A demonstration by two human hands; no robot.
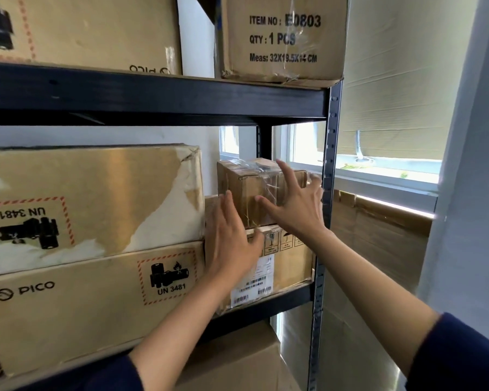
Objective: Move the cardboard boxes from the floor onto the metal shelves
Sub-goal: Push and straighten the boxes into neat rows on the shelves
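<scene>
Both hands are on the small taped box [254,190], which sits on top of the labelled box [283,266] at the right end of the middle shelf [266,304]. So it's already up off the floor and just needs nudging into place.

Grip status: neither hand is clamped on anything. The left hand [230,244] has straight fingers lying flat against the front left face of the small taped box. The right hand [294,204] is spread wide over its front and top right corner, fingers apart, pressing rather than pinching.

My take on doing this bit well: push with flat palms, evenly from both sides, so the small taped box slides straight back instead of twisting. Keep it square over the labelled box beneath it, and watch the right edge, since it's just beside the upright post [326,193] and could hang out past the frame. The loose clear tape on top looks snaggy, so I'd keep fingers off it.

Count, going outward from the small taped box:
- 1 labelled box under it
- 2 big PICO boxes stacked to its left, upper one [91,198] on lower one [68,303]
- 2 boxes on the shelf above, [82,29] and [283,38]
- 1 more box [237,359] below
- 2 hands
</scene>
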